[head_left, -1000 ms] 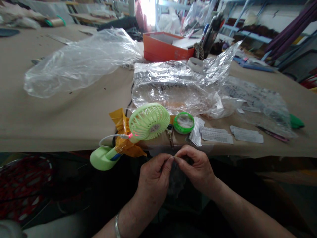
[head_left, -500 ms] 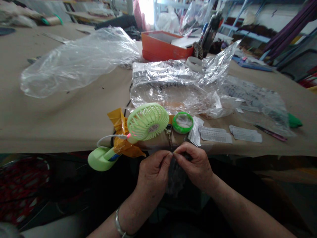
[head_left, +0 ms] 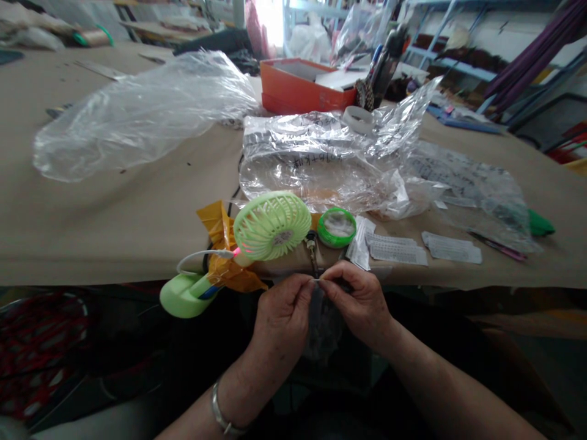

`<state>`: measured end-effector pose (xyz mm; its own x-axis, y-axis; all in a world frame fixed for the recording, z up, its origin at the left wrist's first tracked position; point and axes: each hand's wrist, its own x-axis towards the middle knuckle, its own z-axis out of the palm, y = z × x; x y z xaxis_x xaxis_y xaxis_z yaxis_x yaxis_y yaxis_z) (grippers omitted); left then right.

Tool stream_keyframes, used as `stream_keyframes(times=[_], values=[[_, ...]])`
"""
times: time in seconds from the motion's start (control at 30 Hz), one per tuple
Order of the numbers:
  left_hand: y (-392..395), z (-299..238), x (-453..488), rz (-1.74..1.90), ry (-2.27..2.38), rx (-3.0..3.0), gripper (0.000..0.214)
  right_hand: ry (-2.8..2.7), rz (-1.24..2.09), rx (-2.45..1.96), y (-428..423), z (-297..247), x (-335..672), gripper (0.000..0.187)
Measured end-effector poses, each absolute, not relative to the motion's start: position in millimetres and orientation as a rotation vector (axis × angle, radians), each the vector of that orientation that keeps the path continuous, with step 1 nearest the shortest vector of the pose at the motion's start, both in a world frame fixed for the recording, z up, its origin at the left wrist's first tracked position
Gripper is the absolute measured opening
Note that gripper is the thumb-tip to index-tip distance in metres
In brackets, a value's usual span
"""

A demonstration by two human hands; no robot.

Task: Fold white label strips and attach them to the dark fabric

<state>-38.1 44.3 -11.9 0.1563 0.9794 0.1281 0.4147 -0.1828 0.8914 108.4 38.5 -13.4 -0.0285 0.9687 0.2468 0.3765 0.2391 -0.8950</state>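
Note:
My left hand (head_left: 285, 308) is closed, thumb pressed against the bent forefinger. My right hand (head_left: 355, 299) pinches with thumb and forefinger as well, its tips almost touching the left ones. A tiny pale sliver (head_left: 317, 280) shows between the two pinches, too small to name. Just beyond the fingertips, a thin metal tool with a dark shaft (head_left: 312, 250) juts from the table edge. Behind it sits a round green container (head_left: 337, 228) with whitish material in it. Below the hands hangs a translucent, crumpled plastic piece (head_left: 323, 333), partly lost in shadow.
A light green fan (head_left: 273, 225) is taped to the table edge on the left. Printed paper strips (head_left: 397, 249) lie to the right. Clear plastic bags (head_left: 307, 165), a tape roll (head_left: 358, 120) and an orange box (head_left: 307, 95) stand farther back on the brown-covered table (head_left: 114, 226).
The view has shifted slightly. Both hands hold nearly the same pose, and the pale sliver between the fingertips shows a little more clearly.

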Motion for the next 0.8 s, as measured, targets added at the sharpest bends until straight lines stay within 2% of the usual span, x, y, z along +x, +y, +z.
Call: stream_keyframes(times=[0.43,0.57,0.7,0.8], values=[[20,-22,-47,0.914,1.289,1.610,0.017,-1.675,0.808,-1.317,7,-11,120,0.006],[23,-48,-52,0.886,1.322,1.557,0.018,-1.882,0.428,-1.211,22,16,140,0.008],[28,-68,-54,0.874,1.399,1.573,0.026,-2.087,-0.069,-1.271,62,33,157,0.024],[25,-71,-55,0.835,1.384,1.567,0.022,-2.221,-0.200,-1.413,85,31,161,0.034]])
